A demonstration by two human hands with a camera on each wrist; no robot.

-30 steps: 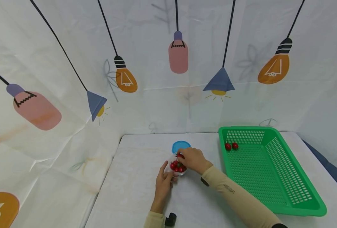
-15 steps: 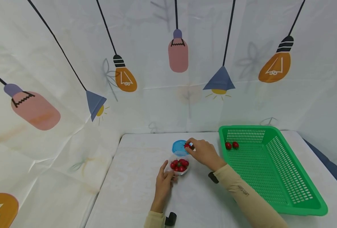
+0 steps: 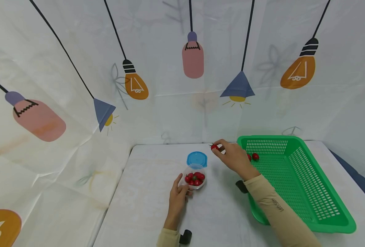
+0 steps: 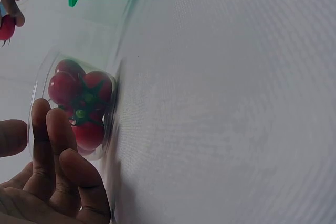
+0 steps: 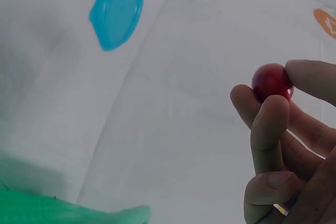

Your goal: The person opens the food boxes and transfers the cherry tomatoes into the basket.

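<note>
A clear plastic tub (image 3: 195, 186) holding several cherry tomatoes (image 4: 94, 85) stands on the table. My left hand (image 3: 177, 202) rests at its near-left side, fingers loosely bent against or close to the wall. In the left wrist view, several fingertips (image 4: 62, 129) overlap the tub. Beyond the tub lies a blue lid (image 3: 197, 159); whether it is joined to the tub, I cannot tell. My right hand (image 3: 236, 158) pinches one cherry tomato (image 5: 272, 82) between thumb and fingers, above the table, right of the lid and near the basket's far-left corner.
A green basket (image 3: 324, 224) with perforated walls stands on the right of the white-covered table (image 3: 139, 202). Two cherry tomatoes (image 3: 255, 156) lie in its far-left corner, one partly hidden by my right hand. Behind the table hangs a white cloth (image 3: 170, 120) printed with lamps.
My right hand has lifted a cherry tomato out of the tub and carried it right and away, past the lid toward the basket. The left hand and tub stay in place.
</note>
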